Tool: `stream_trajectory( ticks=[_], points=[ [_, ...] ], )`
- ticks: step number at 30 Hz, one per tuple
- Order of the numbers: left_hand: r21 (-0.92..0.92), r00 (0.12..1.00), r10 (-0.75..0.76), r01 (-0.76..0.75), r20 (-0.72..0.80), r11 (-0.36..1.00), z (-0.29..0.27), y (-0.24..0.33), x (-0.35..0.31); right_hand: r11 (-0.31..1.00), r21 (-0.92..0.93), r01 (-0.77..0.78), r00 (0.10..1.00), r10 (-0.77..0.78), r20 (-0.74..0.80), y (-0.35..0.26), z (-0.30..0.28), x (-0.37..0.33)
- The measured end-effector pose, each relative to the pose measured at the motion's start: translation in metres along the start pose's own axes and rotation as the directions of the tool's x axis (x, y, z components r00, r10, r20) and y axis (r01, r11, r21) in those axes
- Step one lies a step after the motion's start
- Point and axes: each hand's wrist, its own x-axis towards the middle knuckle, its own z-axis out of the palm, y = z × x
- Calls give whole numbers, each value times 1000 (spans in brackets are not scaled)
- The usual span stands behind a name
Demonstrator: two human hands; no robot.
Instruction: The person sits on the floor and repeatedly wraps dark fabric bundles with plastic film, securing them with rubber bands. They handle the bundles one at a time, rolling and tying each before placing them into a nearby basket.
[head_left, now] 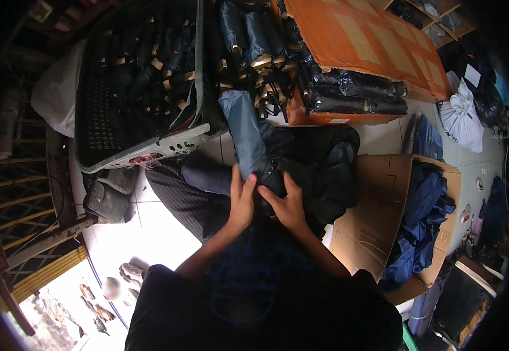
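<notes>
A: ok, count check. What've we got?

B: One slate-blue fabric roll (243, 128) being handled, dead centre, tilted a bit left. Two similar slate-blue rolls (257, 35) up at top centre. One black plastic basket (190, 134) upper left, stuffed with dark stuff, way too murky to count. Two cardboard boxes: an orange-brown box (377, 38) upper right, and a tan box (363, 219) on the right with navy fabric (421, 216) inside.

A: And the arms?

B: Both forearms come up from the bottom and angle inward, thumbs near each other at the roll's lower end.

A: Grip?

B: Left hand (243, 202) is closed on that end, thumb on top, index along the left edge. Right hand (286, 202) has thumb and index spread in a V against dark cloth (324, 169) and the roll's end. Other fingers hidden, so can't tell if it's actually gripping.
</notes>
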Motion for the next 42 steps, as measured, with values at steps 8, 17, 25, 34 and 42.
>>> stream_trajectory(
  ticks=[8,17,25,34,42],
  points=[
    [618,695,345,-719,631,317,-22,68,37,987,-155,51,998,-56,-26,-7,-4,14],
    [426,415,344,-903,842,46,-27,84,62,959,-284,23,999,-14,32,-12,-6,20],
    [387,372,167,-920,913,-67,-10,86,78,915,-403,-29,1000,22,-22,4,-10,24],
    [348,295,474,-937,830,-27,12,57,72,944,-329,-21,994,-17,-110,0,-7,26],
    [125,932,214,-259,294,958,26,72,72,986,-63,153,983,-158,-92,-23,-15,23]
  ],
)
